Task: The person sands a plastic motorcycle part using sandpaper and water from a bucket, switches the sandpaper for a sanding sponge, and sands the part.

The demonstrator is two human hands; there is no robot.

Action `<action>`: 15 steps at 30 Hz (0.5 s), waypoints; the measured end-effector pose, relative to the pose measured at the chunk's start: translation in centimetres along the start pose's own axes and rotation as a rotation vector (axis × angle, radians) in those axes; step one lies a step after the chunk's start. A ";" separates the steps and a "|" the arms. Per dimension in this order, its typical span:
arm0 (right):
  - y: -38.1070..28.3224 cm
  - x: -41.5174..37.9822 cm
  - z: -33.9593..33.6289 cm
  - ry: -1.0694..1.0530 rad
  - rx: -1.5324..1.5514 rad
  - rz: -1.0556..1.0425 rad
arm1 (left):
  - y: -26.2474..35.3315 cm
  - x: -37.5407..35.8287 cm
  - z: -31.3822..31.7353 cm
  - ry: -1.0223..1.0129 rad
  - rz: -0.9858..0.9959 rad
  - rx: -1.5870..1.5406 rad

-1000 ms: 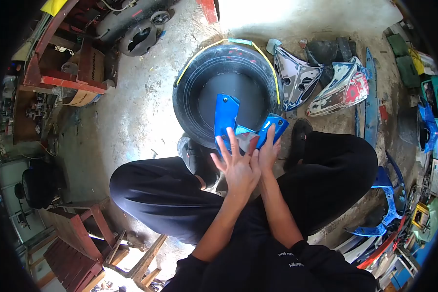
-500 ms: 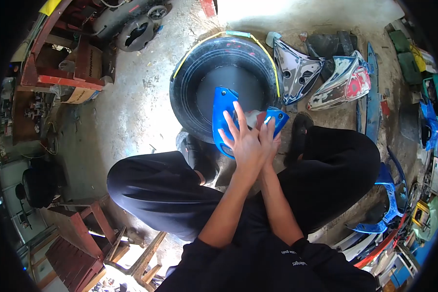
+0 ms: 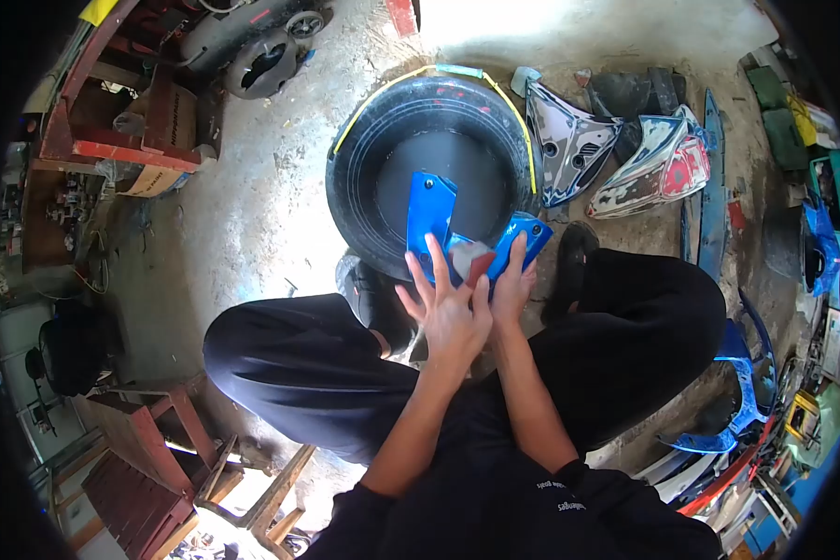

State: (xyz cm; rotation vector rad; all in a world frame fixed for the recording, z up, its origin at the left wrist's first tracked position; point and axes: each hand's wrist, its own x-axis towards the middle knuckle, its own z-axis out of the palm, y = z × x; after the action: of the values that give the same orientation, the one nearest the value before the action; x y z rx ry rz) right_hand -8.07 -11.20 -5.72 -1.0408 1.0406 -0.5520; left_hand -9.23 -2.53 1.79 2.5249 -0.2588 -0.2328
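A curved, glossy blue panel (image 3: 429,210) with a screw hole near each end lies over the near side of a black tub (image 3: 359,219). My right hand (image 3: 511,291) grips its right arm, thumb side up. My left hand (image 3: 453,322) is over the panel's near middle with its fingers spread. A small red and grey piece (image 3: 471,264), perhaps abrasive paper, sits between the left thumb and forefinger and seems held there. The tub has a yellow handle and looks dark inside.
Two worn, sanded panels (image 3: 572,140) (image 3: 658,168) lie right of the tub, beside a long blue strip (image 3: 712,187). A blue frame part (image 3: 742,401) is farther right. Wooden stools (image 3: 149,448) stand at lower left. My black-clad legs flank the tub.
My left hand has slid back toward my body and slightly left, the red and grey piece moving with it. My right hand and the panel have shifted slightly, showing more of the panel's right arm.
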 end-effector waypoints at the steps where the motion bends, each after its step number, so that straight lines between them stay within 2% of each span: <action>1: 0.4 0.5 0.0 0.000 0.003 0.002 | 0.2 -0.1 0.1 0.004 0.012 0.016; 3: 2.1 1.0 -1.1 -0.038 -0.032 0.018 | 1.3 1.1 0.9 0.029 0.036 -0.043; 4: 2.7 0.7 -1.1 -0.092 0.176 -0.009 | 1.8 2.2 1.1 0.025 0.029 -0.041; 6: 2.5 0.3 -0.9 -0.103 0.169 -0.044 | 2.8 4.0 1.5 -0.061 0.022 0.055; 8: 1.4 0.1 -0.8 -0.124 0.165 -0.086 | 1.8 2.1 1.2 -0.021 0.009 0.033; 9: 0.0 -0.3 -0.4 -0.068 0.066 -0.042 | 0.9 0.9 0.8 0.021 0.007 0.021; 11: 0.2 0.3 0.2 -0.005 -0.023 -0.002 | 0.0 -0.4 -0.1 -0.035 -0.023 0.036; 12: 2.2 0.9 -0.5 -0.025 -0.226 -0.183 | 0.6 0.0 0.1 0.029 0.022 0.044; 14: 4.1 1.5 -1.9 -0.110 -0.008 -0.134 | 1.7 2.2 1.5 0.135 0.082 0.028; 15: 4.0 1.2 -1.7 -0.110 -0.011 -0.135 | 1.7 3.2 1.7 0.133 0.081 0.024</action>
State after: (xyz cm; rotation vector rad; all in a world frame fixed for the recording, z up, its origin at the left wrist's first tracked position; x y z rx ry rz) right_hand -9.41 -11.17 -10.06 -1.1443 0.8826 -0.5919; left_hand -6.72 -5.63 1.03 2.5344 -0.3111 -0.0296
